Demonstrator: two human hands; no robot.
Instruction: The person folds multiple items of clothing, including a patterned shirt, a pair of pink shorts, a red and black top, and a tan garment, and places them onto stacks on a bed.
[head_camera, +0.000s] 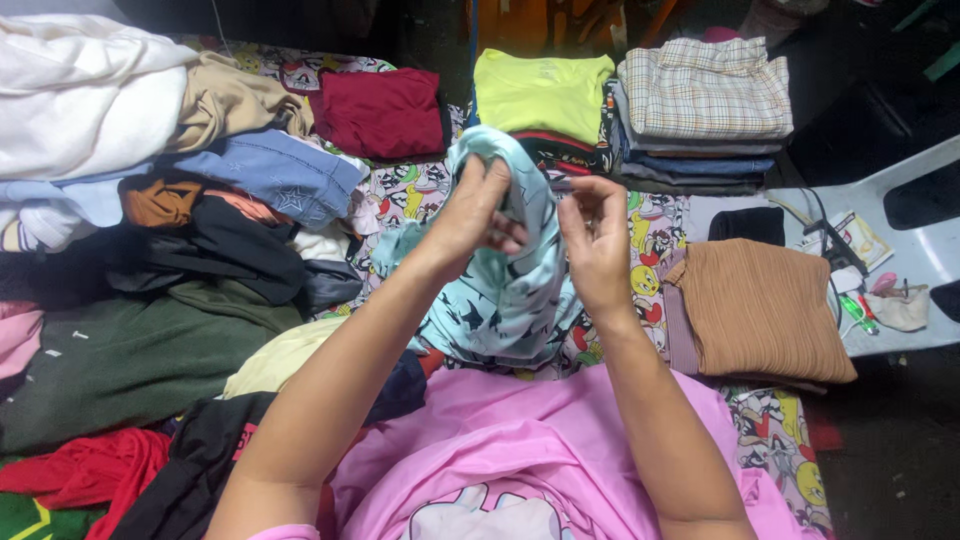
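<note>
Light-blue patterned garment sits at the centre of your view, lifted off the cartoon-print sheet and bunched between both your hands, its lower part draping down toward your pink shirt at 6 o'clock.

Starting at 9 o'clock, an unsorted heap of clothes is piled loosely: white and tan pieces on top, a blue denim-like piece, dark and green ones lower, red fabric at about 8 o'clock. Nothing there is squared up, which reads as the pile not yet dealt with. At 11 o'clock a dark red folded top lies flat on the sheet, apart from the heap.

Your left hand is closed on the upper edge of the garment, fingers curled over a gathered fold at the top, so the cloth hangs from that grip. Your right hand, just beside it, pinches the cloth between thumb and fingertips; holding it at two near points keeps the edge taut enough to find a seam or corner.

At 12 o'clock a yellow-green folded shirt tops a short stack, and at 1 o'clock a taller stack capped by a plaid shirt stands beside it, edges aligned. At 3 o'clock a brown ribbed garment lies folded flat, and past it a white plastic chair holds small odds and ends.
</note>
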